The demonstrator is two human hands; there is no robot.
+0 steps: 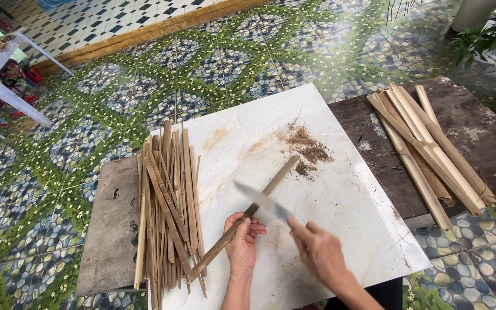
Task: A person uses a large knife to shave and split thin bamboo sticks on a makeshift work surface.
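The left hand (243, 241) was closed around a long thin brown bamboo strip (242, 221), with the fingers wrapped over its middle part. The strip lay slanted on the white square tile board (340, 201), its upper end pointing to a small heap of brown shavings (308, 150) and its lower end reaching over the pile of split bamboo sticks (167, 212) on the left. The strip looked flat, narrow and dry, darker than the sticks. The right hand (320, 250) gripped a knife with a blurred grey blade (262, 202), the blade lying across the strip just above the left fingers. A bundle of 5 or 6 wider pale bamboo slats (431, 149) rested on the dark wooden board (483, 120) at the right.
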